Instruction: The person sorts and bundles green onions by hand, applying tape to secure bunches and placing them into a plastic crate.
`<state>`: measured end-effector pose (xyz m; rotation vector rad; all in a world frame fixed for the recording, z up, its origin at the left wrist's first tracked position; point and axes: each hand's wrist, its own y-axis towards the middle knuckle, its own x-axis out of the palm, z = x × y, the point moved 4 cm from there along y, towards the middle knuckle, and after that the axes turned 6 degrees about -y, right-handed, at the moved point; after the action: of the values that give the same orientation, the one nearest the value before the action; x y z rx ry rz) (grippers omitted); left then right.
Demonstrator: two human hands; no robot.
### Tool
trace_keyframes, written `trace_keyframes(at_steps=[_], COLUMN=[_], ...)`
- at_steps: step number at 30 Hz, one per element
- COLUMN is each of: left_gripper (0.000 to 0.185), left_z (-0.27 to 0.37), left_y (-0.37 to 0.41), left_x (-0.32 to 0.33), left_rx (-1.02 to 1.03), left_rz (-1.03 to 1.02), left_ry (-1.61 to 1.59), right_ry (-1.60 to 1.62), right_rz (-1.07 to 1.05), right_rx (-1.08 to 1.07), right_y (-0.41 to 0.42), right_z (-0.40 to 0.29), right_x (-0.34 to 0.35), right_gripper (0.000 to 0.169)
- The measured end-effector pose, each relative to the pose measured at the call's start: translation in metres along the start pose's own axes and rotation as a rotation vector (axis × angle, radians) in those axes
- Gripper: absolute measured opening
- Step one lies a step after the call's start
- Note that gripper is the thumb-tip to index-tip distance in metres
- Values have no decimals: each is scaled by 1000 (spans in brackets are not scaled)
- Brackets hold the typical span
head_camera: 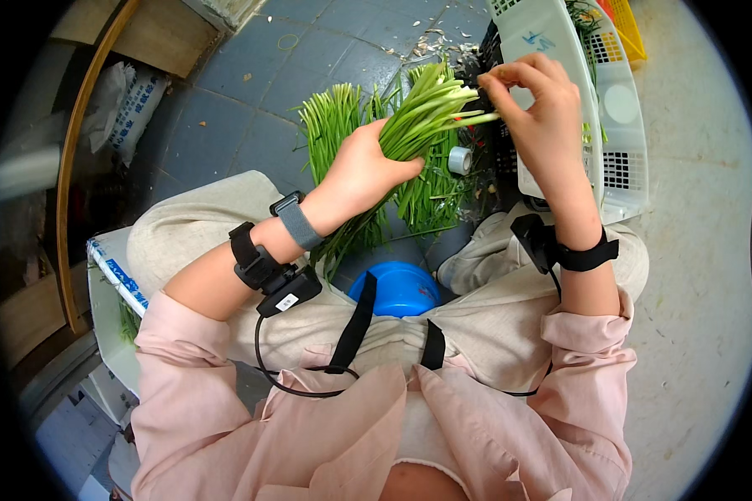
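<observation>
My left hand (370, 169) is closed around a thick bunch of green stalks (423, 119), probably Chinese chives, with the pale cut ends pointing right. Just past those ends is my right hand (532, 94), thumb and forefinger nearly together; whether something thin is pinched between them is too small to tell. Beneath the held bunch, more green stalks (332, 119) lie in piles on the floor. A roll of tape (460, 160) rests beside the right-hand pile.
A pale plastic basket (620, 138) stands at the right, with a yellow crate (630, 28) behind it. A blue plastic stool or tub (398, 289) is between my legs. Plant scraps (438, 47) litter the dark floor tiles. Another container (109, 313) holding greens is at the left.
</observation>
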<state>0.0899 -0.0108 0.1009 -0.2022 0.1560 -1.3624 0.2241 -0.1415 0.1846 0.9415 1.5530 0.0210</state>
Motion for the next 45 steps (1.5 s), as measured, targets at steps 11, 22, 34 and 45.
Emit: trace_keyframes(at_steps=[11,22,34,45], left_gripper=[34,33,34,36], left_z=[-3,-16,-14,12], left_y=[-3,-1,2,-9], left_x=[-2,8,15,19], left_rx=[-33,-74,-87,-167], left_rz=[19,-16,-69,-85], left_ry=[-102,-104,-57,-211], right_ry=[942,-119,-16,-126], right_rz=[-376,-403,-450,-117], right_rx=[516,1,175,597], right_y=[0,-31,-63,-54], right_z=[29,74,105,86], right_x=[-45,-79,-97,-117], right_gripper=[27,22,30,29])
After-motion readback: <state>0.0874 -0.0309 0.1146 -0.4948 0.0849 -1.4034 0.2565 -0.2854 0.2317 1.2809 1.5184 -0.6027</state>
